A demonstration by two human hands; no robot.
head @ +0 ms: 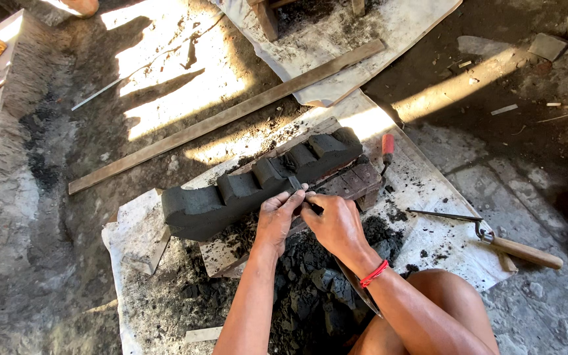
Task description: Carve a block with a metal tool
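Right hand (336, 227) gripping blade (295, 183) | left hand (277, 217) steadying | moulding (258, 181) runs lower-left to upper-right

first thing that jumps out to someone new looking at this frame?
The long dark scalloped moulding lying across a wooden board at centre, with the left hand and right hand meeting at its near side around a thin blade. Next, the long wooden plank running diagonally behind it, and the wooden-handled trowel lying on the white sheet to the right.
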